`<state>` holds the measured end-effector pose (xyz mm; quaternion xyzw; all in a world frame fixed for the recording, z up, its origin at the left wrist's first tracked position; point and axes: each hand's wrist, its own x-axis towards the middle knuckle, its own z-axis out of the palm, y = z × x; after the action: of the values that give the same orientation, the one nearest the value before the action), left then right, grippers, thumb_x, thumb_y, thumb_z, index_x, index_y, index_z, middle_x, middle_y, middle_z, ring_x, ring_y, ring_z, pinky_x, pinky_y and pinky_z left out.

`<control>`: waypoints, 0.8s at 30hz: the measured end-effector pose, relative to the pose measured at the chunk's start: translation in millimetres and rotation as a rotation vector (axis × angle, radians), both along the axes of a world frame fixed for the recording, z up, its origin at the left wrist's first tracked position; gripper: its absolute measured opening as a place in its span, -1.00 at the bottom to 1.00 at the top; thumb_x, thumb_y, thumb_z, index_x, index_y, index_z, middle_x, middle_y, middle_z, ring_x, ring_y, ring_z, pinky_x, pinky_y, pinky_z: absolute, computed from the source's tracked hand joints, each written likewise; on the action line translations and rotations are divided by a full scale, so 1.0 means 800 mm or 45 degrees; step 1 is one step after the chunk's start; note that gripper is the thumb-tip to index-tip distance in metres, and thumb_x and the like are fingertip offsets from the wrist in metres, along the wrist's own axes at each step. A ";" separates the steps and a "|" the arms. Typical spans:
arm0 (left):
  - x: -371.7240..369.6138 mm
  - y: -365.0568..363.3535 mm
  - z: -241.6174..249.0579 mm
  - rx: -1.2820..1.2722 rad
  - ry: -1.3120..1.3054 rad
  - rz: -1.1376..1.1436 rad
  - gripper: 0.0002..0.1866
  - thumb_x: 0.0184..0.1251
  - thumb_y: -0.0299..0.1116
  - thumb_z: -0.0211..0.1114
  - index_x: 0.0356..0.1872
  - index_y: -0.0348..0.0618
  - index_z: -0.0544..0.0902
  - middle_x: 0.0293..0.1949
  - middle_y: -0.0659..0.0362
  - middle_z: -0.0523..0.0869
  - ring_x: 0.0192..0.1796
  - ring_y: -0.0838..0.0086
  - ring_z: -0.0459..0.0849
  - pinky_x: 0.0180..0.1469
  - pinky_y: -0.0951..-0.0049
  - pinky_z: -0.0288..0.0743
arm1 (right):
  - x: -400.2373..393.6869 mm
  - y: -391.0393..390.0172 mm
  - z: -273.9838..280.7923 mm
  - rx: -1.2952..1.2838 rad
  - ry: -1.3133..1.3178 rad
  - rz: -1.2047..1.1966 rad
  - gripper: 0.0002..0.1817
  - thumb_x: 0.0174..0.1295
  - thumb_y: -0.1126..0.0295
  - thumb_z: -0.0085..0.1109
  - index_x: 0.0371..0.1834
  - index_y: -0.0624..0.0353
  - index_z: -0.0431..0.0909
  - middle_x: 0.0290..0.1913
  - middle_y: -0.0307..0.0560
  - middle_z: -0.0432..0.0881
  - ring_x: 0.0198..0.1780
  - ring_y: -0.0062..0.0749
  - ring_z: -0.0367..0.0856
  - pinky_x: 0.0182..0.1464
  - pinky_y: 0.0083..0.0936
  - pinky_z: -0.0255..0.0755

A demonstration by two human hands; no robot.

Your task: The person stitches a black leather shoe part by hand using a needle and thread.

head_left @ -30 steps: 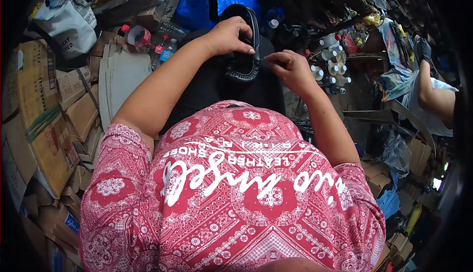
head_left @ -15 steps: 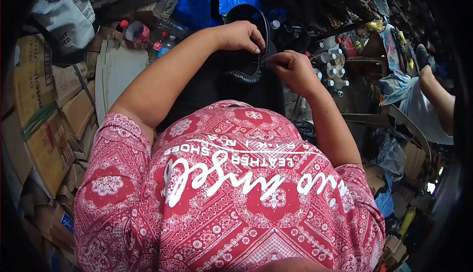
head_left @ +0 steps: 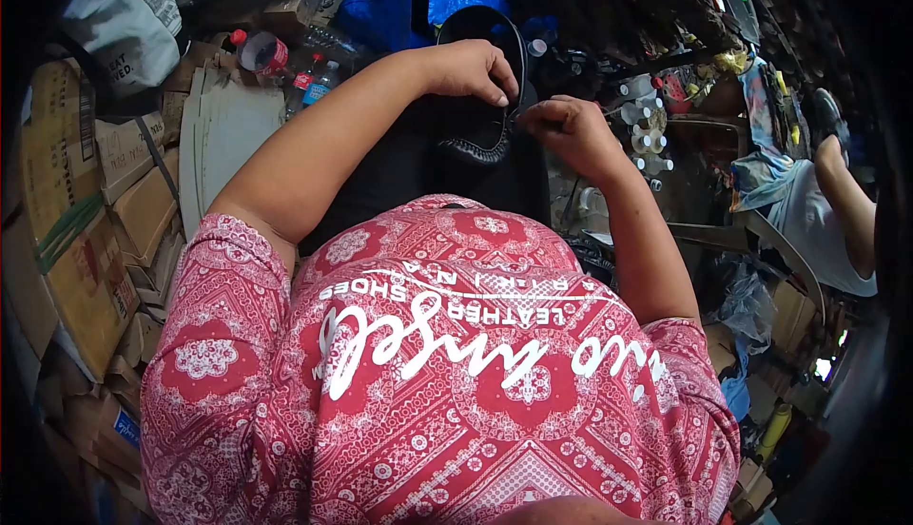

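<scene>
A black shoe (head_left: 475, 152) with a ridged, stitched-looking edge at its near end lies on the dark cloth over my lap. My left hand (head_left: 474, 73) reaches across it, fingers curled down at its right rim and closed there. Just right of that rim, my right hand (head_left: 575, 133) has its thumb and fingers pinched together against the shoe's side. What sits in that pinch is too small and dark to make out. Part of the shoe's inside is hidden by my left hand and forearm.
Folded cardboard (head_left: 76, 211) and a pale board (head_left: 214, 135) stand at the left. Plastic bottles (head_left: 262, 54) lie beyond my left arm, near a blue bag (head_left: 380, 2). Small white-capped bottles (head_left: 650, 126) cluster at the right. Another person's leg (head_left: 846, 192) shows at far right.
My right hand has turned slightly, its knuckles lower and its fingertips closer to the shoe's rim. My left hand and the shoe have hardly moved.
</scene>
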<state>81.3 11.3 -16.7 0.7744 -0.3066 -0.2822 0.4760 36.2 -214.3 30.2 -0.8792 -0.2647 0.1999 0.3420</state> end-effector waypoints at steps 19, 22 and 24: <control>-0.069 0.019 0.040 0.114 -0.797 0.412 -0.82 -0.01 -0.38 0.44 -0.35 -0.09 0.67 -0.24 0.19 0.57 -0.07 0.27 0.57 -0.03 0.32 0.46 | -0.029 -0.007 -0.031 0.235 0.053 -0.225 -0.82 0.08 0.54 0.32 -0.23 0.12 0.72 -0.33 -0.18 0.55 -0.27 -0.48 0.55 -0.18 -0.55 0.45; -0.082 0.030 0.042 0.404 -0.942 0.171 -0.87 0.00 -0.35 0.42 -0.40 -0.01 0.67 -0.29 0.27 0.58 -0.06 0.39 0.55 -0.01 0.30 0.39 | -0.031 -0.008 -0.035 0.207 0.051 -0.254 -0.81 0.10 0.54 0.31 -0.21 0.10 0.72 -0.32 -0.20 0.56 -0.26 -0.49 0.56 -0.16 -0.56 0.46; -0.080 0.037 0.042 0.640 -1.016 0.133 -0.88 -0.02 -0.32 0.43 -0.43 0.06 0.67 -0.32 0.30 0.58 -0.06 0.42 0.53 0.00 0.32 0.33 | -0.031 -0.011 -0.038 0.231 0.040 -0.246 -0.82 0.10 0.54 0.31 -0.21 0.10 0.73 -0.32 -0.21 0.56 -0.27 -0.49 0.56 -0.16 -0.56 0.45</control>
<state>17.6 41.0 16.6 0.9279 -0.3484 -0.0037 0.1325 11.7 -223.4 0.0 -0.8628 -0.1904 0.1550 0.4419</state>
